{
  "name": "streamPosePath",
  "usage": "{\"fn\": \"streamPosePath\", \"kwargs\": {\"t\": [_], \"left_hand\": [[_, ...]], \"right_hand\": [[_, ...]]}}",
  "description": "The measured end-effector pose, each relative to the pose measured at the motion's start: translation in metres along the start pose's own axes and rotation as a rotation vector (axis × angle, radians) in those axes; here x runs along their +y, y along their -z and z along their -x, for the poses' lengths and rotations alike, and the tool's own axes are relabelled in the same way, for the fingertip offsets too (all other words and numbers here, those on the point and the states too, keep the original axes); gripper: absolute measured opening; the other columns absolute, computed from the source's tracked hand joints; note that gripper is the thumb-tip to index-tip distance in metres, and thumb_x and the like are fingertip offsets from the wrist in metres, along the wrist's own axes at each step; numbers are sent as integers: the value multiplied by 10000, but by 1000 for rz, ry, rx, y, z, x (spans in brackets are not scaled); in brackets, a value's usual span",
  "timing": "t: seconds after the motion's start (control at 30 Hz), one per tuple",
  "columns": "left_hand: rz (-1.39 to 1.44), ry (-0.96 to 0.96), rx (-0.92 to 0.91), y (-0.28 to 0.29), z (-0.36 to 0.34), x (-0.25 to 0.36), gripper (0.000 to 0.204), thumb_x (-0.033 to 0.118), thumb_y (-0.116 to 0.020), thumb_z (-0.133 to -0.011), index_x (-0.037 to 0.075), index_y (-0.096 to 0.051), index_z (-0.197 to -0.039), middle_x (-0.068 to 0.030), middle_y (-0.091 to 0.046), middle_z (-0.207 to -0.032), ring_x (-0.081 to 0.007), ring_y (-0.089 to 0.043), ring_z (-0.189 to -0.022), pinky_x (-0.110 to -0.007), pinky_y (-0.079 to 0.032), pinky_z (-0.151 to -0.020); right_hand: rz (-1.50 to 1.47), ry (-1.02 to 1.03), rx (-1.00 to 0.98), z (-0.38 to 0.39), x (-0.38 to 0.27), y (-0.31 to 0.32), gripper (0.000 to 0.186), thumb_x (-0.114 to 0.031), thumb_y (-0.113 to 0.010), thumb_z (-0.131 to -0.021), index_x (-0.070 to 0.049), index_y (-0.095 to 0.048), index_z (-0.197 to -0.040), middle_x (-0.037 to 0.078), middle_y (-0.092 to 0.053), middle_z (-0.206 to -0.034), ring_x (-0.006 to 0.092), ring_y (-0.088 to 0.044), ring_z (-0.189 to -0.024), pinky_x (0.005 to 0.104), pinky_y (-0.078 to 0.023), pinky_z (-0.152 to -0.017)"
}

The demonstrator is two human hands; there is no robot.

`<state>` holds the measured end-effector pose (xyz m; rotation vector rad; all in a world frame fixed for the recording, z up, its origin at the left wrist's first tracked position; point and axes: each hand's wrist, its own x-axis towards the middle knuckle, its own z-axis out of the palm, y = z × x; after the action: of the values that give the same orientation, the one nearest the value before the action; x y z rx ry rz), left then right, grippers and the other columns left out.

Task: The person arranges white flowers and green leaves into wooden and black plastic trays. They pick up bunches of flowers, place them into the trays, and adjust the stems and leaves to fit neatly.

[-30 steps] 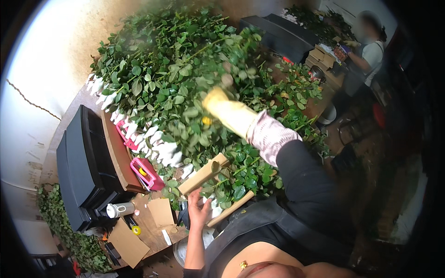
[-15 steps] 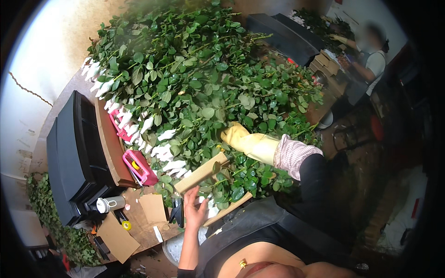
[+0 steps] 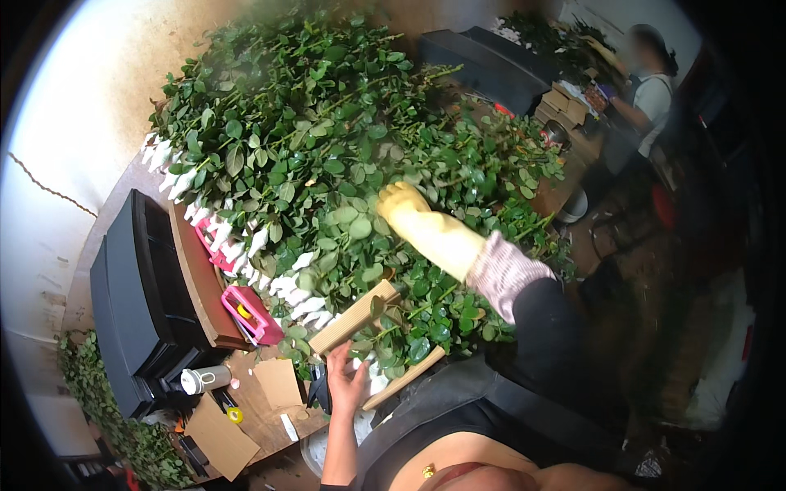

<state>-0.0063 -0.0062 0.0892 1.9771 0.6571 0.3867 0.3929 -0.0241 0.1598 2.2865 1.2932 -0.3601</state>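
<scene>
A large heap of leafy green stems (image 3: 327,131) covers the table, with white-wrapped flower heads (image 3: 307,304) along its left side. My right hand (image 3: 399,199), in a long yellow rubber glove, rests over the middle of the heap. Its fingers are curled into the foliage, and whatever they hold is hidden. Bare, with thumb and fingers apart, my left hand (image 3: 347,375) is at the near end of a folded corrugated cardboard piece (image 3: 354,317). Leafy stems with white-wrapped heads lie between this board and a second cardboard edge (image 3: 404,376) close to my body.
Left of the heap stand a pink plastic holder (image 3: 252,315) and a large black case (image 3: 135,303). A white-lidded cup (image 3: 205,379), yellow tape (image 3: 235,415) and flat cardboard (image 3: 219,438) lie on the near left table. A co-worker (image 3: 651,98) stands at the far right.
My right gloved hand has moved farther away over the heap and slightly left. My left hand stays by the cardboard, its fingers spread a little wider. The whole view has shifted slightly.
</scene>
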Motion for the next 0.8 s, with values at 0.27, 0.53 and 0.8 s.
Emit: {"fn": "streamPosePath", "kwargs": {"t": [0.27,0.53,0.8], "left_hand": [[-13,-28,-30,-4,-7,12,612,-3,-786,-814,101,-605,-1389,-133,-548,-1323,-244,-603,-1159,-321,-562,-933],[43,7,-19,-3,-2,11,630,-3,-792,-810,121,-605,-1399,-130,-541,-1336,-248,-596,-1170,-309,-571,-913],[61,22,-19,-3,-5,6,631,-4,-796,-800,94,-605,-1393,-135,-541,-1331,-260,-584,-1189,-326,-524,-967]], "right_hand": [[-41,193,505,86,6,-92,548,-227,-504,-981,-119,-442,-1516,131,-348,-1633,241,-311,-1521,386,-227,-1266],[-618,307,978,108,52,-23,346,-120,-679,-924,-61,-666,-1265,128,-719,-1207,310,-688,-1119,416,-554,-989],[42,279,-1,42,-15,-31,797,-370,-657,-959,-193,-241,-1616,115,-202,-1691,311,-216,-1551,476,-107,-1281]]}}
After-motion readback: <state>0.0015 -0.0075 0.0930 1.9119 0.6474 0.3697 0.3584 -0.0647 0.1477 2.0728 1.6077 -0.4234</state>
